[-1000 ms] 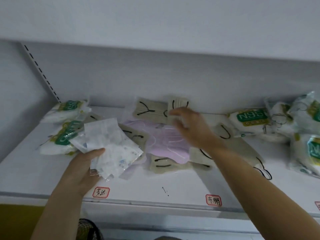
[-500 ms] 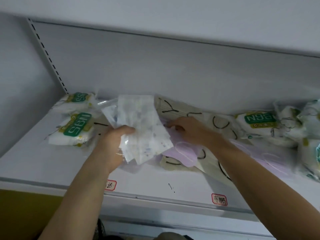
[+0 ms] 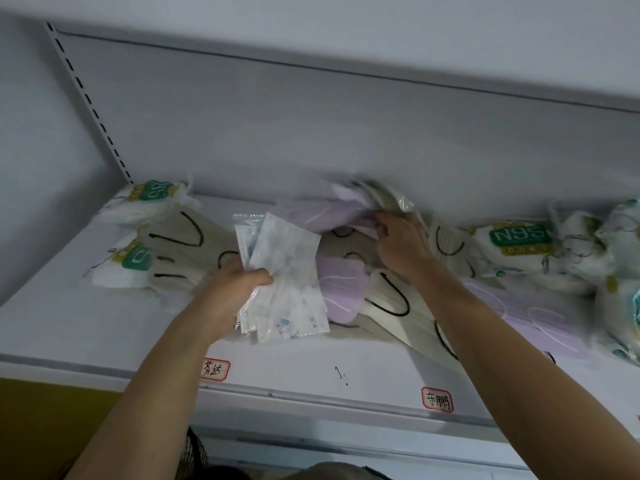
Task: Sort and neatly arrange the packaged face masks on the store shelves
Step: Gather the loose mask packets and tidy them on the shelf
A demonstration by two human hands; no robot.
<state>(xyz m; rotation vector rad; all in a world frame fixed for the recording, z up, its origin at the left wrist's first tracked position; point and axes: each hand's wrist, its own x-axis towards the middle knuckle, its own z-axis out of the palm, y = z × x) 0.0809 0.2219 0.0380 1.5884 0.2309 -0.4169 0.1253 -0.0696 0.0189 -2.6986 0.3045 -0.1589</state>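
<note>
The left hand [image 3: 227, 292] grips a stack of white printed masks [image 3: 287, 285] above the shelf [image 3: 69, 327] front. Farther back, the right hand [image 3: 403, 245] pinches lilac and beige packs [image 3: 349, 209], lifted against the back wall.

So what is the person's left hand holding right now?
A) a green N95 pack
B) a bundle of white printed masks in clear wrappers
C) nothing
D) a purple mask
B: the left hand grips a bundle of white printed masks in clear wrappers, lifted above the shelf, while the right hand reaches into the pile behind.
</note>
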